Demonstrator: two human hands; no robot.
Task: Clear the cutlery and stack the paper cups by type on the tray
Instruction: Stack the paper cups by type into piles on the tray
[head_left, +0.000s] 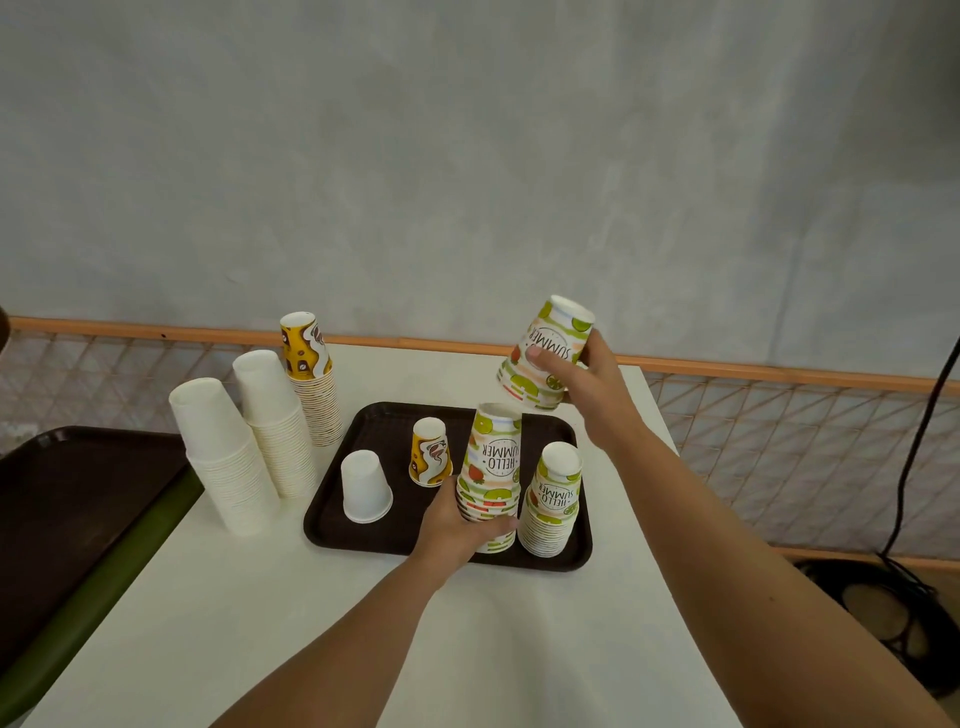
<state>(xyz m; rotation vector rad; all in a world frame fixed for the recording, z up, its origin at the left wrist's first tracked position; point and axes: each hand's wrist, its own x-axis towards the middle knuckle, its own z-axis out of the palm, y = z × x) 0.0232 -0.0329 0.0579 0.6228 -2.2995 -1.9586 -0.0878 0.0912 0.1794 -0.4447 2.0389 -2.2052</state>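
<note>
Summer cup (545, 353) is upside down in the air over the tray's (363, 540) far right corner, tilted, base up-right, mouth down-left, with the right hand (582, 384) wrapped round it. The left hand (457, 525) grips the upright, upside-down summer stack (491, 467) standing on the tray.

Cup stacks (249, 447) left of tray (374, 540) — cups on it.
</note>
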